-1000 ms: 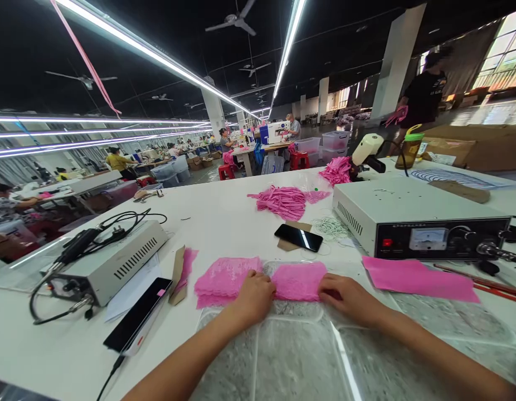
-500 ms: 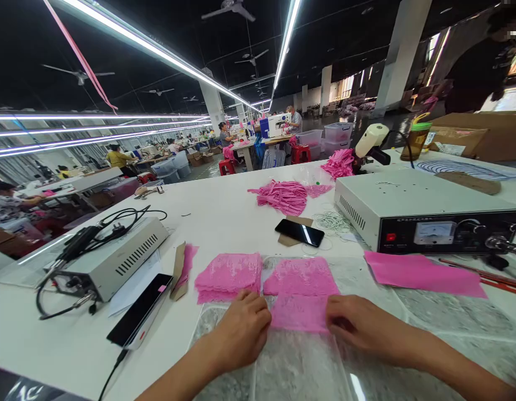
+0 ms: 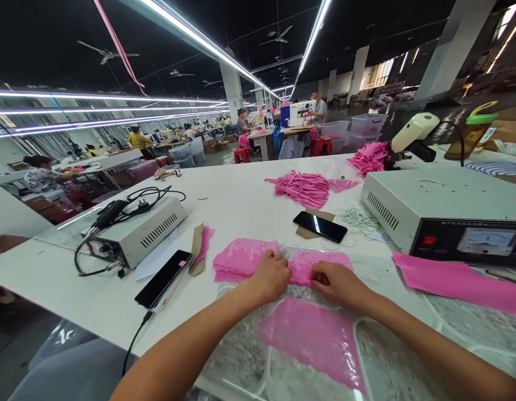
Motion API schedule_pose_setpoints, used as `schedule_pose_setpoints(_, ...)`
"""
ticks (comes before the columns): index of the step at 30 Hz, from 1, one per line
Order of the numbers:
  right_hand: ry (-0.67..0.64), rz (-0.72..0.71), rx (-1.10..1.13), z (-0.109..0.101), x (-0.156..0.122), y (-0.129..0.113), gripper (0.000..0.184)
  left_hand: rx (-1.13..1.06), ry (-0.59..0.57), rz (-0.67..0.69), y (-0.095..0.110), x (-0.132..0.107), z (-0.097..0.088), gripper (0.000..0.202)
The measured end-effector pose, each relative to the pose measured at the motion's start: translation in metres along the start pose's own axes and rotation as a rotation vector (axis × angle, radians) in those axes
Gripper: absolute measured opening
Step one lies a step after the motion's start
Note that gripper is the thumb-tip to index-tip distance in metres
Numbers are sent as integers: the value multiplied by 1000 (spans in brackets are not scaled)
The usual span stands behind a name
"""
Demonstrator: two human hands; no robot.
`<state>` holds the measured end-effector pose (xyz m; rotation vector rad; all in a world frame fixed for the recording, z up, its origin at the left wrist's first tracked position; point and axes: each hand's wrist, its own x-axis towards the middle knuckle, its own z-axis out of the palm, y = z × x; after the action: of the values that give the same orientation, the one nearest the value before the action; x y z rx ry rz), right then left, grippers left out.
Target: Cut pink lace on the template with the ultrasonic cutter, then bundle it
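My left hand (image 3: 272, 277) is closed at the right edge of a stack of pink lace pieces (image 3: 241, 259); its fingertips are partly hidden at the gap between two stacks. Thumb and forefinger of my right hand (image 3: 335, 281) pinch at the front edge of a second, lower pink lace stack (image 3: 319, 260). Nearer me, a single pink lace piece (image 3: 314, 340) lies flat over a clear, rounded-cornered plastic template (image 3: 266, 365). Both forearms reach past this piece, one on each side.
A grey machine box with handpiece (image 3: 145, 239) and a phone (image 3: 164, 278) stand left. Another phone (image 3: 320, 225) lies on cardboard ahead, before pink straps (image 3: 302, 188). At right are a grey meter box (image 3: 450, 195) and pink fabric (image 3: 458, 284). Co-workers sit farther off.
Both hands have moved forward from the near lace piece to the two stacks. That piece now lies flat, let go. The view has turned left, so the table contents appear shifted right.
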<state>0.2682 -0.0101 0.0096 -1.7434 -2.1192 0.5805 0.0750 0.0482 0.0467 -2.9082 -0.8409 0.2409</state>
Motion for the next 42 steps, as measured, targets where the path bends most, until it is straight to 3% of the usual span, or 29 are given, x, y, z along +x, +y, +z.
schedule_pose_setpoints(10, -73, -16, 16, -10, -1, 0, 21, 22, -76, 2, -6, 4, -11, 25)
schedule_pose_setpoints(16, -98, -12, -5, -20, -2, -11, 21, 47, -84, -10, -7, 3, -17, 24)
schedule_pose_setpoints(22, -95, -20, -47, -10, 8, -27, 19, 62, -94, 10, -3, 4, -12, 24)
schedule_pose_setpoints(26, -101, -22, -7, -4, 14, -22, 20, 50, -88, 23, -3, 8, -8, 25)
schedule_pose_setpoints(33, -104, -31, 226, -9, 18, 0, 23, -27, 2, -9, -7, 6, -12, 25)
schedule_pose_setpoints(38, -73, 5, 356, -14, 16, 9, 24, -55, 123, -60, 10, 10, -14, 40)
schedule_pose_setpoints(42, -65, 50, 385, -17, 11, 14, 24, -21, 200, -136, 23, 19, -4, 27)
